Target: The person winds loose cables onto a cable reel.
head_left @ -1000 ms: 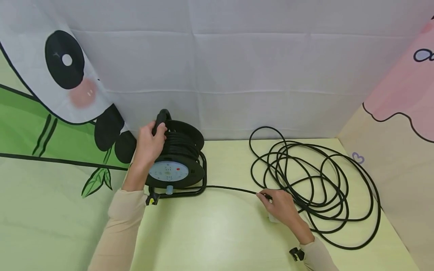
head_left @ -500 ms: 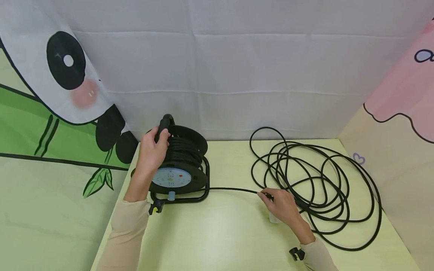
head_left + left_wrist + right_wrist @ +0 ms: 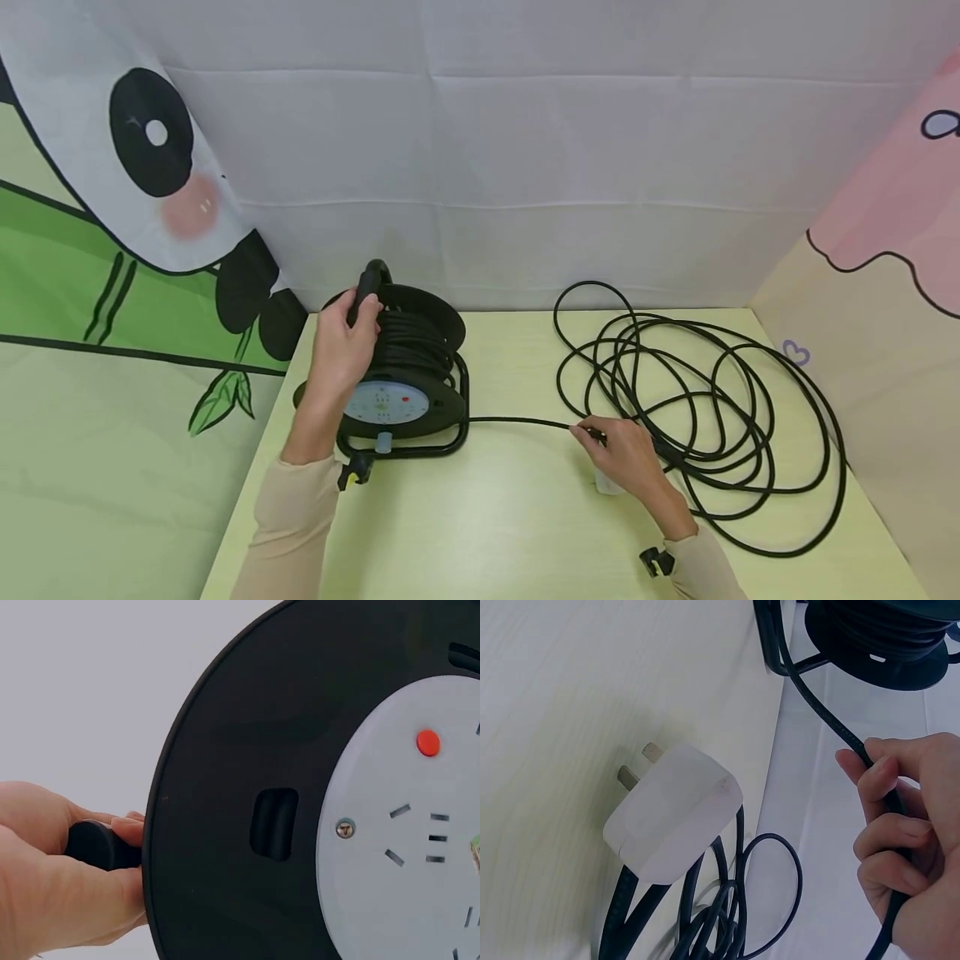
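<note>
A black cable reel point(image 3: 408, 387) with a pale socket panel point(image 3: 386, 402) stands at the left of the table, cable wound on its drum. My left hand point(image 3: 345, 342) grips the reel's top handle point(image 3: 366, 292); in the left wrist view the thumb and fingers wrap the black handle point(image 3: 97, 844). From the reel's base a single black cable point(image 3: 517, 420) runs to my right hand point(image 3: 622, 454), which holds it with curled fingers, as the right wrist view shows at the cable point(image 3: 832, 724). A white plug point(image 3: 675, 814) with metal prongs lies on the table near that hand.
Loose loops of black cable point(image 3: 697, 408) spread over the right side of the pale table point(image 3: 480, 525). A grey-white cloth point(image 3: 555, 167) hangs behind, with printed cloths at left and right. A small black clip point(image 3: 657, 562) sits at the right wrist.
The left hand and the reel have shifted slightly right and toward the front of the table. The right hand keeps its grip on the cable, nearly still.
</note>
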The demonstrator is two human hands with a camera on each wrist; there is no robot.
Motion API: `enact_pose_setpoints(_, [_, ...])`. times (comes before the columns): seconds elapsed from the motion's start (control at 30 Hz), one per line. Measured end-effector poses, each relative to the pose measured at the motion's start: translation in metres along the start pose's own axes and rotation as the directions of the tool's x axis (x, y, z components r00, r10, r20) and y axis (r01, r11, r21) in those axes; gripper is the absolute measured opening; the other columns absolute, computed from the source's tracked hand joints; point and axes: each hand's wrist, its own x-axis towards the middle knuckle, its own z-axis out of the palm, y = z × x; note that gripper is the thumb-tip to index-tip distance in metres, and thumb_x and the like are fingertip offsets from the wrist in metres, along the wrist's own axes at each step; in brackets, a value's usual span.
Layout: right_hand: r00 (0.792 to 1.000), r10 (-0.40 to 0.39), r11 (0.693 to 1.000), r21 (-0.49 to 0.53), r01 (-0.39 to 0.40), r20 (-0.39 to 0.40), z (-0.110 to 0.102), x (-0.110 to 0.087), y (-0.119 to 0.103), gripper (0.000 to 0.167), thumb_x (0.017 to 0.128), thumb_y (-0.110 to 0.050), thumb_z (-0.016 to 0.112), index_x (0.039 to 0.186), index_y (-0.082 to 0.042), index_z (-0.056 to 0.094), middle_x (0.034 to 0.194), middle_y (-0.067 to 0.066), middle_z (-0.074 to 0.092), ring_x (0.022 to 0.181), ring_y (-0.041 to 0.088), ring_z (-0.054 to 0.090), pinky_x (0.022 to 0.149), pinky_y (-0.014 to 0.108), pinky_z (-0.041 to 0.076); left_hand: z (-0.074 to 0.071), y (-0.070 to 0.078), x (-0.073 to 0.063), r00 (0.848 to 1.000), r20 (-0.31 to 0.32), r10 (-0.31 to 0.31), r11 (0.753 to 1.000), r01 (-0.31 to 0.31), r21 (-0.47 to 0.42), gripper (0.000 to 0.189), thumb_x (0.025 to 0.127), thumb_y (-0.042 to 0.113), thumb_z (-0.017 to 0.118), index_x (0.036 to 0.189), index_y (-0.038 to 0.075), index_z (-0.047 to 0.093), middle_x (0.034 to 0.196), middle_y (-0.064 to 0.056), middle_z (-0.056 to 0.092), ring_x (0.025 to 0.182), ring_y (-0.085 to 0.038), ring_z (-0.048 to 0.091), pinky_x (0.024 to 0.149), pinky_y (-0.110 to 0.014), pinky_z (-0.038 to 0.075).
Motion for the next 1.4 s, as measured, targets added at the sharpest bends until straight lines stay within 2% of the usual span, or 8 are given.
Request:
enact_pose_setpoints(0.13, [1.000,0.002,1.000,0.004,-0.002,0.007,0.000,-0.001,-0.001,0.007,0.092,-0.021,0.080,0.094,-0.014,0.081,0.051,-0.023,0.042,0.047,-0.010,0.009,0.043,0.015,0.010,-0.001,0.002,-0.003,0.999,0.039,0.004,0.998,-0.001,-0.067,0.044,0.113,0.029,0.040,0.132,-0.008,0.056,0.090,-0.010,0.052,0.070,-0.014,0.046,0.065,-0.025,0.040])
enact_pose_setpoints(0.27, [1.000,0.001,1.000,0.013,-0.001,0.013,0.000,-0.002,-0.003,0.007,0.092,-0.021,0.079,0.094,-0.014,0.081,0.053,-0.022,0.045,0.047,-0.010,0.011,0.043,0.015,0.010,-0.002,0.003,-0.006,0.997,0.079,-0.013,0.992,0.023,-0.127,0.045,0.113,0.027,0.039,0.138,-0.008,0.051,0.097,-0.014,0.052,0.077,-0.013,0.049,0.072,-0.021,0.044])
enact_pose_setpoints(0.53, [0.998,0.038,0.999,0.018,-0.039,0.043,0.001,-0.003,-0.003,0.007,0.093,-0.022,0.079,0.094,-0.015,0.081,0.059,-0.016,0.059,0.046,-0.009,0.012,0.043,0.017,0.013,0.000,0.005,-0.017,0.993,0.108,-0.039,0.976,0.061,-0.209,0.046,0.113,0.026,0.039,0.145,-0.006,0.044,0.104,-0.017,0.048,0.076,-0.012,0.045,0.069,-0.021,0.045])
enact_pose_setpoints(0.77, [0.998,0.035,0.999,0.023,-0.036,0.046,0.001,-0.003,-0.005,0.008,0.093,-0.022,0.079,0.094,-0.015,0.081,0.063,-0.013,0.064,0.047,-0.008,0.013,0.044,0.018,0.012,0.004,0.008,-0.026,0.994,0.104,-0.041,0.967,0.066,-0.244,0.048,0.113,0.026,0.040,0.152,-0.003,0.038,0.114,-0.017,0.048,0.081,-0.012,0.046,0.069,-0.019,0.044])
enact_pose_setpoints(1.0, [0.999,0.022,1.000,0.017,-0.023,0.039,0.001,-0.002,-0.005,0.006,0.093,-0.021,0.079,0.095,-0.015,0.081,0.058,-0.017,0.056,0.047,-0.009,0.012,0.043,0.017,0.012,0.009,0.010,-0.031,0.996,0.069,-0.051,0.959,0.069,-0.276,0.044,0.113,0.024,0.040,0.148,-0.003,0.042,0.113,-0.017,0.048,0.080,-0.012,0.045,0.067,-0.019,0.043])
enact_pose_setpoints(1.2, [0.999,0.013,1.000,0.014,-0.013,0.034,0.002,-0.002,-0.005,0.007,0.092,-0.020,0.080,0.094,-0.013,0.081,0.059,-0.014,0.059,0.047,-0.008,0.014,0.043,0.017,0.013,0.012,0.010,-0.033,0.997,0.052,-0.056,0.950,0.069,-0.305,0.043,0.113,0.022,0.040,0.148,-0.003,0.040,0.120,-0.018,0.049,0.081,-0.011,0.045,0.066,-0.018,0.043])
enact_pose_setpoints(1.4, [1.000,0.004,1.000,0.008,-0.004,0.019,0.004,-0.001,-0.006,0.006,0.090,-0.017,0.081,0.093,-0.012,0.080,0.057,-0.014,0.057,0.047,-0.007,0.014,0.044,0.017,0.013,0.013,0.008,-0.034,0.998,0.050,-0.034,0.957,0.047,-0.286,0.045,0.114,0.024,0.038,0.150,-0.002,0.040,0.120,-0.020,0.050,0.080,-0.013,0.047,0.069,-0.021,0.044])
